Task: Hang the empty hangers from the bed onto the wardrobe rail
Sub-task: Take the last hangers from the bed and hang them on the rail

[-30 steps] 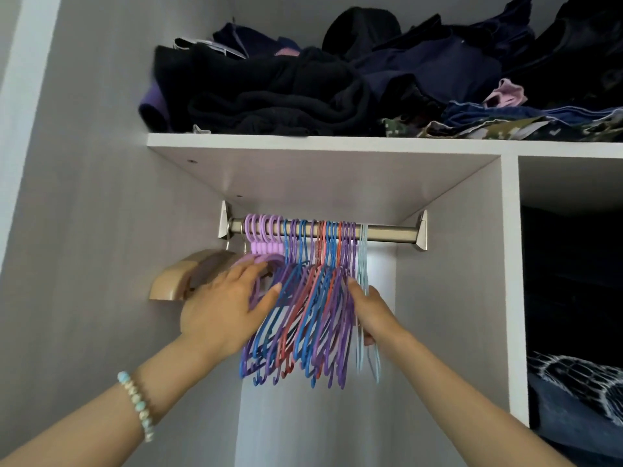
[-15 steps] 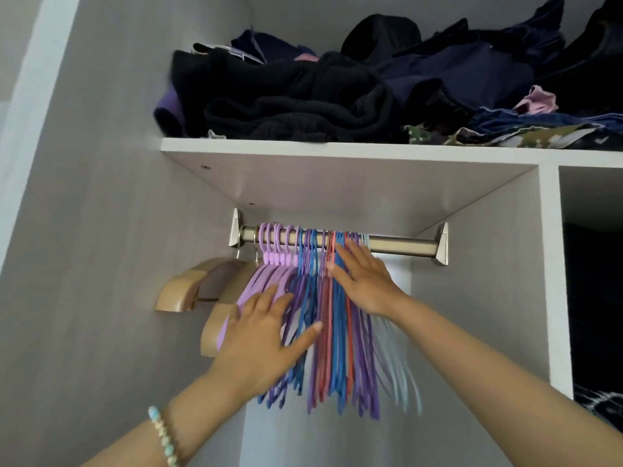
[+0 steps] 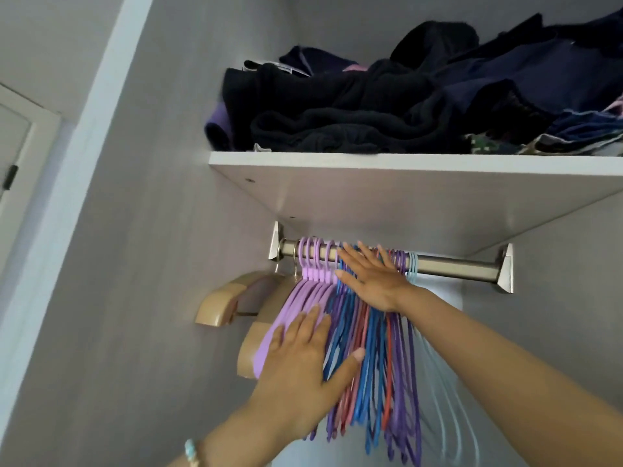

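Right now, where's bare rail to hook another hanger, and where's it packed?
Free: rail between the pale blue hangers and the right bracket. Packed: left bracket up to there, coloured hangers bunched, left hand and right hand flat on them.

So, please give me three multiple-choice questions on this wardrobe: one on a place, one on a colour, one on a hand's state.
1. Where on the rail do the wooden hangers hang? A) right end B) left end C) middle
2. Which colour are the hangers beside the rail's bare part? A) red B) lilac C) light blue
3. How is the right hand? A) flat on the coloured hangers, fingers straight B) gripping one hanger C) hanging idle
Key: 1 B, beside the left bracket. 2 C, light blue hangers border the bare metal. 3 A, its fingers lie straight.
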`<move>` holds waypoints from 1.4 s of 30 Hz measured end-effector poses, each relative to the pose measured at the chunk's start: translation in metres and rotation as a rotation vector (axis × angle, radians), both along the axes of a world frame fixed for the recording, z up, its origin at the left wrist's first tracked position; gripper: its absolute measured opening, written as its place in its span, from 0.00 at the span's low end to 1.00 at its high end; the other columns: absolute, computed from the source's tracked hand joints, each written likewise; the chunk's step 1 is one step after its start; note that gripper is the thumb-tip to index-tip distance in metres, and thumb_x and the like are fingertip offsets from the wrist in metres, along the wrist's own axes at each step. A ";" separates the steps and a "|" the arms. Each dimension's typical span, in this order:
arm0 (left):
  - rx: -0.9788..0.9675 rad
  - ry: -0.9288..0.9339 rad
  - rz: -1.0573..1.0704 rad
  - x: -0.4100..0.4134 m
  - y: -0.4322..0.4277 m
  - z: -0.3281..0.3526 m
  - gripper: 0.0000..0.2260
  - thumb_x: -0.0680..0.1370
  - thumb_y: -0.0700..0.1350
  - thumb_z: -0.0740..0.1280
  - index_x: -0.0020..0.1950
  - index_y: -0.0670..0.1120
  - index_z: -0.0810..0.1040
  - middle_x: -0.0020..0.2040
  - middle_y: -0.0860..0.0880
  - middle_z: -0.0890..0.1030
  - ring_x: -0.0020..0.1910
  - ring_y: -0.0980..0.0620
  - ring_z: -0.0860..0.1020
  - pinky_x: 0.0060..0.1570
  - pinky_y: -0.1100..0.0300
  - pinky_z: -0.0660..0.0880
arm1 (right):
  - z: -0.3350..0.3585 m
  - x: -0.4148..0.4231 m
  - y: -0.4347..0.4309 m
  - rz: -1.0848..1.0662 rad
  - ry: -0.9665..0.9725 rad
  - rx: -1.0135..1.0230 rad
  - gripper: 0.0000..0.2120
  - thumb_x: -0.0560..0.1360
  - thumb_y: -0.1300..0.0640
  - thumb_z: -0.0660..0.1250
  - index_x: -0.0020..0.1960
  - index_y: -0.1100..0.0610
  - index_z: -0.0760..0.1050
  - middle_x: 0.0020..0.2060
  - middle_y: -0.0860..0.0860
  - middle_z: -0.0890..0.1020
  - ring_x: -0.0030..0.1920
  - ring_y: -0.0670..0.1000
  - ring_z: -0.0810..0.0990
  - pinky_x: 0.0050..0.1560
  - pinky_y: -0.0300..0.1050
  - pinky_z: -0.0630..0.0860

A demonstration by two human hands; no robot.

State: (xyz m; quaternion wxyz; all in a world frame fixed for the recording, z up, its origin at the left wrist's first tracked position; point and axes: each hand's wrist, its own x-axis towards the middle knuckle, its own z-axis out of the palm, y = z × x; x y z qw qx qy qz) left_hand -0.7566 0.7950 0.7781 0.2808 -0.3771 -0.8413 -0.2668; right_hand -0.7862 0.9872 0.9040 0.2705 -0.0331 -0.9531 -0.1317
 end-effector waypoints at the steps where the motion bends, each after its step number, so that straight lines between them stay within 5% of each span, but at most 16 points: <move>1: -0.001 -0.010 0.003 0.000 -0.001 0.000 0.37 0.72 0.70 0.43 0.77 0.53 0.45 0.78 0.55 0.41 0.76 0.57 0.40 0.75 0.53 0.39 | 0.001 -0.001 -0.004 0.032 -0.013 0.025 0.29 0.79 0.38 0.39 0.76 0.45 0.37 0.76 0.42 0.38 0.74 0.44 0.33 0.72 0.47 0.28; 8: 0.068 0.069 0.002 0.005 -0.019 0.011 0.35 0.74 0.71 0.44 0.77 0.55 0.46 0.78 0.57 0.46 0.76 0.58 0.44 0.74 0.58 0.40 | 0.015 -0.022 -0.012 -0.009 -0.061 -0.078 0.28 0.80 0.39 0.40 0.77 0.47 0.39 0.76 0.45 0.39 0.76 0.47 0.36 0.74 0.50 0.34; 13: 0.216 0.266 0.133 -0.023 -0.066 0.023 0.36 0.72 0.63 0.34 0.76 0.53 0.56 0.77 0.52 0.58 0.75 0.55 0.55 0.73 0.63 0.49 | 0.006 -0.014 -0.070 0.388 0.167 -0.145 0.26 0.77 0.41 0.60 0.73 0.48 0.63 0.75 0.48 0.58 0.75 0.51 0.54 0.75 0.51 0.50; 17: 0.217 0.129 0.078 -0.040 -0.096 0.014 0.28 0.77 0.60 0.40 0.73 0.53 0.62 0.74 0.53 0.64 0.74 0.56 0.58 0.70 0.68 0.52 | -0.014 -0.002 -0.114 0.543 -0.169 -0.339 0.20 0.77 0.43 0.60 0.66 0.49 0.73 0.66 0.47 0.74 0.65 0.45 0.70 0.66 0.41 0.65; 23: 0.278 -0.097 0.002 -0.032 -0.104 -0.006 0.21 0.82 0.52 0.50 0.75 0.48 0.60 0.75 0.51 0.62 0.74 0.56 0.59 0.60 0.76 0.50 | -0.028 0.012 -0.118 0.404 -0.386 -0.261 0.21 0.79 0.43 0.56 0.66 0.51 0.73 0.67 0.48 0.73 0.62 0.44 0.70 0.62 0.37 0.63; 27: 0.138 -0.120 -0.009 -0.039 -0.101 -0.001 0.22 0.83 0.52 0.47 0.76 0.49 0.55 0.77 0.53 0.55 0.76 0.59 0.51 0.68 0.72 0.43 | -0.032 0.000 -0.118 0.402 -0.224 -0.215 0.25 0.79 0.43 0.54 0.74 0.49 0.61 0.75 0.49 0.59 0.75 0.49 0.57 0.72 0.41 0.51; 31: -0.049 -0.125 0.014 -0.044 -0.095 0.004 0.22 0.84 0.49 0.45 0.77 0.48 0.49 0.78 0.50 0.50 0.76 0.57 0.46 0.67 0.71 0.38 | -0.016 -0.027 -0.110 0.200 -0.099 -0.037 0.28 0.80 0.40 0.45 0.77 0.49 0.49 0.77 0.46 0.46 0.77 0.48 0.42 0.75 0.48 0.38; 36: -0.112 -0.148 0.023 -0.053 -0.090 0.003 0.22 0.83 0.52 0.44 0.77 0.51 0.46 0.78 0.50 0.48 0.77 0.56 0.44 0.69 0.68 0.38 | 0.009 -0.059 -0.079 0.004 -0.085 0.000 0.30 0.80 0.39 0.39 0.77 0.51 0.41 0.77 0.48 0.40 0.76 0.48 0.37 0.74 0.51 0.35; 42: -0.087 -0.146 0.036 -0.059 -0.088 -0.002 0.26 0.82 0.56 0.44 0.78 0.48 0.48 0.78 0.51 0.47 0.77 0.57 0.45 0.74 0.63 0.42 | 0.021 -0.061 -0.077 -0.021 -0.094 -0.019 0.28 0.81 0.40 0.38 0.77 0.50 0.43 0.77 0.47 0.42 0.76 0.48 0.37 0.75 0.53 0.35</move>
